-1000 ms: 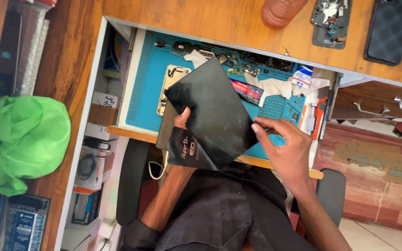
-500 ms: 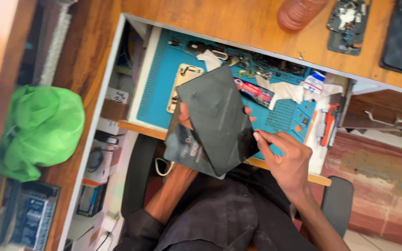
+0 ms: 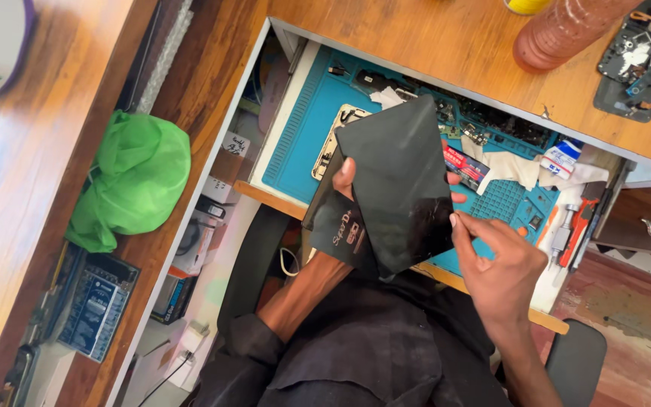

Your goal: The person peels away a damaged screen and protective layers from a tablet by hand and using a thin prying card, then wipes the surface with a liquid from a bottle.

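A flat black tablet-like panel (image 3: 404, 185) is held over a pulled-out tray with a blue work mat (image 3: 307, 132). My left hand (image 3: 344, 177) grips its left edge, thumb on top, together with a black sleeve or box (image 3: 340, 230) underneath. My right hand (image 3: 495, 264) pinches the panel's lower right corner with thumb and fingers. Most of my left hand is hidden behind the panel.
The blue mat carries a phone frame (image 3: 331, 136), small parts, white tissues (image 3: 510, 167) and a red-handled tool (image 3: 576, 226). A green cloth (image 3: 129, 181) lies on the left shelf. On the wooden desk (image 3: 416, 38) sit an orange bottle (image 3: 563, 30) and a disassembled phone (image 3: 631, 56).
The view has shifted so the tray sits further right and closer. Both hands keep hold of the black panel, which has tilted slightly.
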